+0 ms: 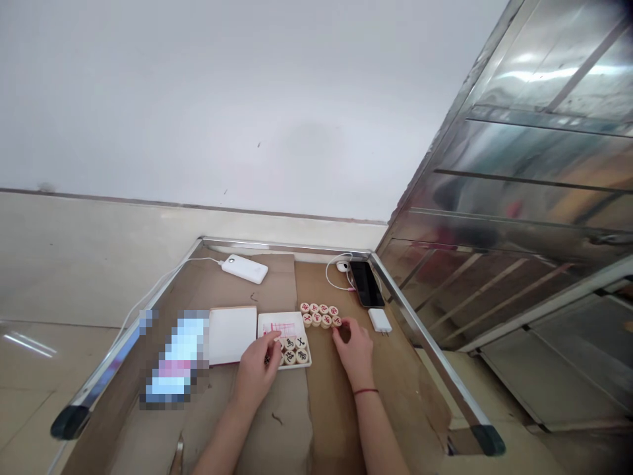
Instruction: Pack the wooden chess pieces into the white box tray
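Round wooden Chinese chess pieces with black characters [289,357] lie in the right-hand part of an open white box [309,362]. Over that part, my left hand [258,367] has its fingers curled and drawn together; what they hold, if anything, is hidden. Just beyond the box's right side, Chinese chess pieces with red characters [316,316] stand in two close rows on the cardboard. My right hand [355,348] pinches at the right end of the front row, thumb and forefinger touching the end piece [337,321].
A white box half or lid [232,335] lies left of the pieces, beside a pixelated, bright screen-like object [175,359]. Farther back are a white power bank [244,269] with a cable and a black phone [366,284]. A white charger [380,320] lies right. A metal frame [420,330] borders the cardboard [291,429].
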Available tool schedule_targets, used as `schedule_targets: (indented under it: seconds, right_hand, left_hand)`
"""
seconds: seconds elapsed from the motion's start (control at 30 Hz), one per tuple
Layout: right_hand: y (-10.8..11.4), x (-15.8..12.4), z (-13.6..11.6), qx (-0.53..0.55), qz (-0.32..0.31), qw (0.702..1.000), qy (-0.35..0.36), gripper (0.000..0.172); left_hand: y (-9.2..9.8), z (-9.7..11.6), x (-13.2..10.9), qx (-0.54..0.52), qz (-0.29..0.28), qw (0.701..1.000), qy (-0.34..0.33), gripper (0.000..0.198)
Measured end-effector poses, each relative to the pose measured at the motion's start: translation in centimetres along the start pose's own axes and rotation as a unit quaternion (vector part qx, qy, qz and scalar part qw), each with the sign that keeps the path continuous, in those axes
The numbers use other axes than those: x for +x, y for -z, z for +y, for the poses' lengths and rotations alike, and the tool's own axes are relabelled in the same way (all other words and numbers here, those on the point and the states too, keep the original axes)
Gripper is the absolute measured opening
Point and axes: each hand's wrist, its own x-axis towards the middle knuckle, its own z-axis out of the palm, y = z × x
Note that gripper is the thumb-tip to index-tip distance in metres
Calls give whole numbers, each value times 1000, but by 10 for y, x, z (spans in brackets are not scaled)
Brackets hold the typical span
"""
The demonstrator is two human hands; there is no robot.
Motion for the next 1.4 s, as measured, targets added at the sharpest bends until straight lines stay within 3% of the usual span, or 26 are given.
schedule_targets:
  seconds: [0.23,0.33,0.43,0.6,0.7,1.0,1.4]
  right_hand:
    - [8,-6,-18,57,99,992,54,27]
    - [10,-14,-37,144,3,986,87,28]
    - [8,-19,-55,194,-123,967,111,34]
    - [6,-17,-70,122,-196,968,101,45]
    - [6,-17,-72,109,-192,970,106,43]
    - [1,-26,-74,123,-141,977,100,38]
    - [-1,-28,-73,109,-157,977,95,42]
  left_hand:
    - [8,-1,5,21,53,998,-20,23]
    - [22,-7,17,56,57,997,-18,25]
    - [35,-17,29,98,5,994,-46,27]
    - [40,-28,30,189,-77,975,-89,30]
    - [35,-28,24,229,-99,964,-96,28]
    - [36,-18,19,248,-89,958,-114,19]
    - [43,-2,28,232,-187,952,-71,16]
